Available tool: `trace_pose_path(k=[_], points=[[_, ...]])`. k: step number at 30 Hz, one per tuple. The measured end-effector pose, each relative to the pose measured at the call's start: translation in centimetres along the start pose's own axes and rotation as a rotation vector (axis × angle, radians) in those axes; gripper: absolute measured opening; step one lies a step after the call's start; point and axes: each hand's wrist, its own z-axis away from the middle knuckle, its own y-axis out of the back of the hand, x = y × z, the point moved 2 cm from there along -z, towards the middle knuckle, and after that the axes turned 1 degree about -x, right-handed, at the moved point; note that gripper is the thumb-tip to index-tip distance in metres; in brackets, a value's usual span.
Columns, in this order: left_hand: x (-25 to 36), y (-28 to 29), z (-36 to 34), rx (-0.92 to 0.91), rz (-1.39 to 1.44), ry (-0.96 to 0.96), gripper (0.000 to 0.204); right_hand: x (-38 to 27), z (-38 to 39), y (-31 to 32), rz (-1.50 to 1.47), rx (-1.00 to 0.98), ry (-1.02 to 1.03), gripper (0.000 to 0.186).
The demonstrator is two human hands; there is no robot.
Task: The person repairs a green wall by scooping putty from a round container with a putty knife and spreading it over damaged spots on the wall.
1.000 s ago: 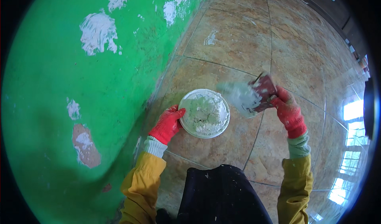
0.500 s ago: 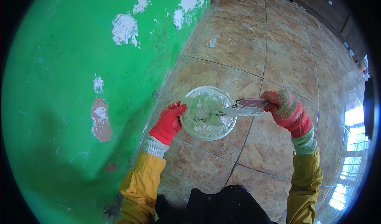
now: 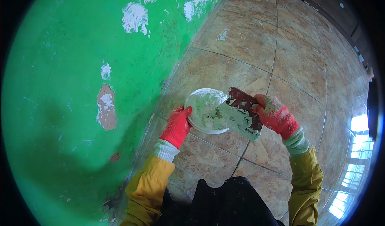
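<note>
Pinching a round putty container (image 3: 214, 132) by its left rim, the left hand (image 3: 177, 126) steadies it right of the green wall (image 3: 72, 73); the right hand (image 3: 276, 116) grips a scraper (image 3: 243, 116) across its right edge. Loading seems underway; next calls for a level blade.

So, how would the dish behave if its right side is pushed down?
The dish is probably light for its size: the left hand seems to hold it by one edge. Pushed down opposite that edge, it may tip. The paste looks thick and lumpy, so it would likely cling rather than run.
</note>
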Motion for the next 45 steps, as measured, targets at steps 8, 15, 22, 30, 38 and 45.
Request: trace_pose_path(k=[8, 15, 22, 30, 38, 45], points=[[-2.4, 0.0, 0.7, 0.14, -0.005, -0.063, 0.027, 3.7, 0.0, -3.3, -0.071, -0.032, -0.302, 0.029], [-4.1, -0.3, 1.9, 0.142, 0.043, -0.089, 0.027, 7.3, 1.0, -6.0, -0.307, -0.05, -0.326, 0.028], [-5.2, -0.8, 2.9, 0.115, 0.092, -0.099, 0.029, 7.1, 2.3, -6.3, -0.433, -0.035, -0.388, 0.028], [-5.4, -1.5, 3.7, 0.179, -0.133, -0.01, 0.035, 10.0, 2.4, -8.2, -0.645, -0.031, -0.349, 0.023], [-5.8, -2.0, 3.8, 0.147, -0.145, -0.058, 0.039, 10.9, 3.8, -9.2, -0.702, 0.036, -0.315, 0.018], [-6.3, -2.4, 4.2, 0.168, -0.152, -0.081, 0.039, 11.3, 5.3, -11.5, -0.965, -0.025, -0.432, 0.018]])
